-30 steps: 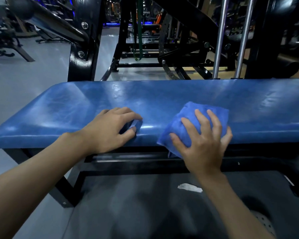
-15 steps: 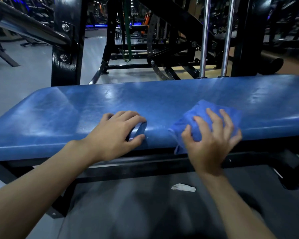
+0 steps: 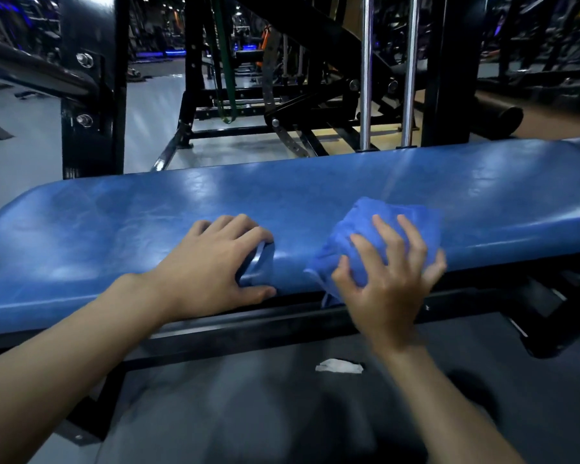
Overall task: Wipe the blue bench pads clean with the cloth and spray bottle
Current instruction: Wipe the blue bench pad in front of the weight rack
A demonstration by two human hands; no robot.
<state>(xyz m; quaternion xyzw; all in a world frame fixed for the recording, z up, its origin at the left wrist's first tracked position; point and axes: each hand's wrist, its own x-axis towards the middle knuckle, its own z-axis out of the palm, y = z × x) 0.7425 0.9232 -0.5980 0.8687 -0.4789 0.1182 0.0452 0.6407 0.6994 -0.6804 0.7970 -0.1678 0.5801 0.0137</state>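
The right hand (image 3: 387, 283) is clutching the bunched blue cloth (image 3: 355, 216) with spread, bent fingers, pressing it onto the front edge of the blue bench pad (image 3: 148, 222). The left hand (image 3: 211, 266) is curling fingers and thumb around a small blue object (image 3: 261, 261), mostly hidden, at that same edge.

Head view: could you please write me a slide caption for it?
Right hand holds a blue cloth on the bench pad; left hand grips a small blue object.

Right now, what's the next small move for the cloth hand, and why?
Probably slide the right hand with the blue cloth rightward along the bench pad: the cloth sits on the near edge mid-pad, and the left hand holds a small blue object left of it.
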